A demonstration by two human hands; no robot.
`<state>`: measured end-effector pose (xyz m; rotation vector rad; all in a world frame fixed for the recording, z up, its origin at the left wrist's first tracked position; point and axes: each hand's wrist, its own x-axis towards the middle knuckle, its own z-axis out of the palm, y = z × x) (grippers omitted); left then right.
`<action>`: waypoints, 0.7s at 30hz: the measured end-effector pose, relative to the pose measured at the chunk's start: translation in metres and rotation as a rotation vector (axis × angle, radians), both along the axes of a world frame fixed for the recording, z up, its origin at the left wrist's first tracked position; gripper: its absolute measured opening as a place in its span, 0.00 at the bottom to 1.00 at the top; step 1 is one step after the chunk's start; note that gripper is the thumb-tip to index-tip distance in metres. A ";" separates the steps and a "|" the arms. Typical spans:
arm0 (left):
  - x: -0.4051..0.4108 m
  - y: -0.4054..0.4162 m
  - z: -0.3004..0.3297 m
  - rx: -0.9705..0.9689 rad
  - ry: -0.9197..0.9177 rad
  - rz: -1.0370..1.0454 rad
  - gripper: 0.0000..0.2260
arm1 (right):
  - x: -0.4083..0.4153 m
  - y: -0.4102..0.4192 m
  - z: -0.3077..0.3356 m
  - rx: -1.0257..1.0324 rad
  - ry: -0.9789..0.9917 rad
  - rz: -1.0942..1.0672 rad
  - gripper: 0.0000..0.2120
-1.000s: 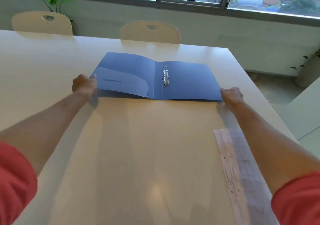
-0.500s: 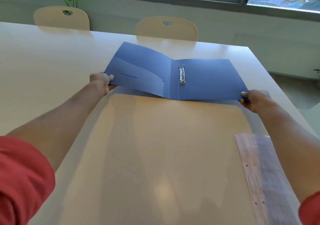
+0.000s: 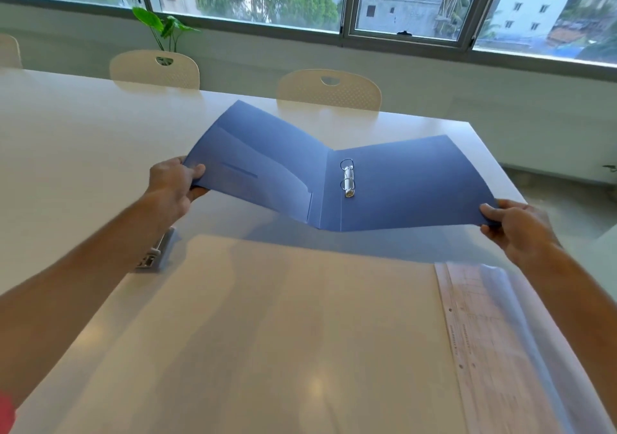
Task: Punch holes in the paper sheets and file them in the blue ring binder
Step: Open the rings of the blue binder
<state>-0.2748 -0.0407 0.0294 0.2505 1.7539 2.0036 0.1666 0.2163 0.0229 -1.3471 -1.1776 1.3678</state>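
Under left forearm, hole punch (image 3: 157, 255), punched paper sheets (image 3: 494, 343) near right

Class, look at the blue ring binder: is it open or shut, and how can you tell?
Open. The blue ring binder is spread wide, showing its inner pocket and metal rings; the left hand and right hand grip its outer corners.

No text, label, brand or number can be read here. The paper sheets (image 3: 494, 343), lying on the table (image 3: 83, 153) below the fingers (image 3: 488, 214) of the right hand (image 3: 516, 230), carry a printed grid and a line of small print along the punched edge, but it is too blurred to make out. The blue ring binder (image 3: 400, 186) shows only a plain dark stripe on its inner pocket, near the fingers of the left hand (image 3: 173, 183).
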 end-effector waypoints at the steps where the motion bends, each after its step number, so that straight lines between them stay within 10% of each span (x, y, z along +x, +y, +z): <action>1: 0.004 -0.015 0.001 0.014 -0.007 0.004 0.11 | 0.007 -0.016 -0.001 0.007 -0.001 0.020 0.05; 21: 0.072 -0.255 -0.037 0.081 -0.093 -0.035 0.22 | 0.077 -0.257 -0.017 -0.012 0.134 0.245 0.09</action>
